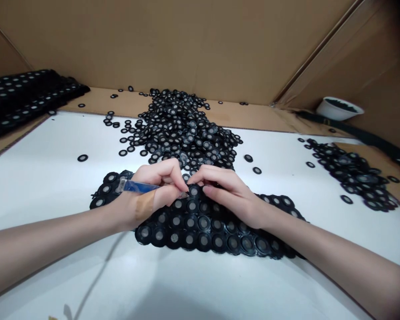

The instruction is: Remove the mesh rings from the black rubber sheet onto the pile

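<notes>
A sheet of black round discs with pale grey mesh centres lies on the white table, its discs joined in rows. My left hand, with a tan strip of tape near the thumb's base, is closed around a slim blue-handled tool. The tool's pale tip shows beside the thumb, close to one disc at the sheet's upper side. My right hand rests on the sheet, index fingertip and thumb closed around the edge of that same disc. Its other fingers are curled and partly hidden.
A large heap of loose discs lies just beyond my hands. To the right are a smaller pile and a white bowl with dark contents. Stacked disc sheets stand at left. Cardboard walls enclose the table.
</notes>
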A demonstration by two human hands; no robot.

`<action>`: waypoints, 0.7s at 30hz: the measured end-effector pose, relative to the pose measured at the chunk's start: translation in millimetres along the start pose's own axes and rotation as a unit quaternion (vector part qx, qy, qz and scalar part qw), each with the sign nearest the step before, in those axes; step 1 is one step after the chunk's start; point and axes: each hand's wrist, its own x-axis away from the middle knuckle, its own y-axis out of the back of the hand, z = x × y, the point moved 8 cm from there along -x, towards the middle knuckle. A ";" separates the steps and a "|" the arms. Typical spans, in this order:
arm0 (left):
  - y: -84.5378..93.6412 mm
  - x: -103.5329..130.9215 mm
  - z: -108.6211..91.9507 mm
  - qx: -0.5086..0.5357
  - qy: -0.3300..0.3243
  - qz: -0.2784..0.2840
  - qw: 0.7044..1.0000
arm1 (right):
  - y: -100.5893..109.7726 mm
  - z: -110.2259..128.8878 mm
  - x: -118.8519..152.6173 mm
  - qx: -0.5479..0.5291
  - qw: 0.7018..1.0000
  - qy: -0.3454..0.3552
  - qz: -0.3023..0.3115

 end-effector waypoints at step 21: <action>-10.1 -2.4 5.5 0.069 0.047 0.054 0.995 | 1.2 -15.4 2.8 -0.243 0.969 -0.043 -0.012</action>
